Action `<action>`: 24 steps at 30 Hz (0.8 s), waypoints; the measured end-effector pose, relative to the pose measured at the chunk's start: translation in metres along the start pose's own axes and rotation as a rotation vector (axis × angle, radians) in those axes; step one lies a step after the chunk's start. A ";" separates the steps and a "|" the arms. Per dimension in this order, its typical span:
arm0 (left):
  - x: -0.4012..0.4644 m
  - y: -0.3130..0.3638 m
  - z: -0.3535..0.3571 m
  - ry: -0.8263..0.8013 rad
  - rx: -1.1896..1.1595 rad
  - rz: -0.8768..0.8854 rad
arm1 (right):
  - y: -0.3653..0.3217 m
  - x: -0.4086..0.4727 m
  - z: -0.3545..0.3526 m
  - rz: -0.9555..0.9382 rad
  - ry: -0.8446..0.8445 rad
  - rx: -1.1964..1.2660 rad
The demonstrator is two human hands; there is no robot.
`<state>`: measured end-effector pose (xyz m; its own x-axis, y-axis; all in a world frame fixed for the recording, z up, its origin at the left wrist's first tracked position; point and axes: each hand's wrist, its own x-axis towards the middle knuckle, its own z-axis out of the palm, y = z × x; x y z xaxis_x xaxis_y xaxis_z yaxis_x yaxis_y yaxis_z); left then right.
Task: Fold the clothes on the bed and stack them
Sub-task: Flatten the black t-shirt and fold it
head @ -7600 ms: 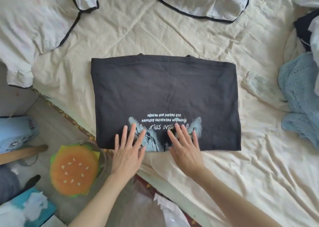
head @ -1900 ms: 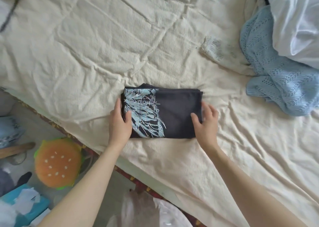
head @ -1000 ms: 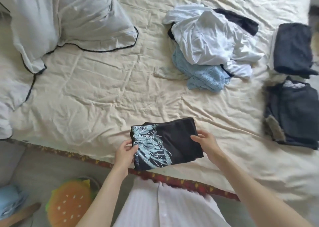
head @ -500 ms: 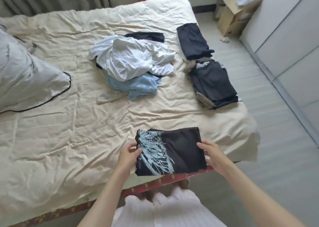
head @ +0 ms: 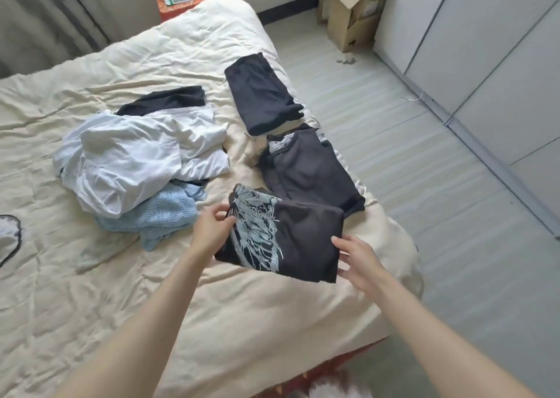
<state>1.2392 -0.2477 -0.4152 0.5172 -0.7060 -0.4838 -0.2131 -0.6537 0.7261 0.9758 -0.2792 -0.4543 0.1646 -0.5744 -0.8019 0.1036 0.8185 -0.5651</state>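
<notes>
A folded black T-shirt with a pale blue print (head: pixel 285 240) hangs just above the cream bed (head: pixel 151 291). My left hand (head: pixel 212 231) pinches its left edge and my right hand (head: pixel 357 258) grips its right edge. Just beyond it lies a stack of folded dark grey clothes (head: pixel 309 170), with another folded black garment (head: pixel 263 94) farther back. To the left lies an unfolded heap: white garments (head: pixel 133 158), a light blue knit (head: pixel 160 216) and a black piece (head: pixel 163 100).
The bed's right edge drops to a grey floor (head: pixel 424 170). White wardrobe doors (head: pixel 500 49) line the right wall. A cardboard box (head: pixel 348 19) stands in the far corner and a red stand (head: pixel 178 0) sits past the bed's head.
Both hands lifted the folded black T-shirt from the bed's near edge and carried it right and forward, close to the dark grey stack. The view swung towards the bed's right side.
</notes>
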 end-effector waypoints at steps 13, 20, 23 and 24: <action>0.192 0.119 0.145 0.083 0.474 0.409 | -0.035 0.133 -0.007 0.070 0.117 0.413; 0.235 0.099 0.190 0.075 0.692 0.589 | -0.025 0.173 -0.011 0.122 0.341 0.276; 0.232 0.079 0.196 -0.066 0.902 0.786 | -0.016 0.168 -0.015 -0.273 0.627 -0.344; 0.232 0.074 0.198 -0.113 0.950 0.837 | -0.016 0.166 -0.017 -0.538 0.669 -0.558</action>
<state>1.1795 -0.5136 -0.5702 -0.1260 -0.9846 -0.1210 -0.9714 0.0977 0.2164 0.9850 -0.3877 -0.5814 -0.3681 -0.8919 -0.2628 -0.4975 0.4277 -0.7547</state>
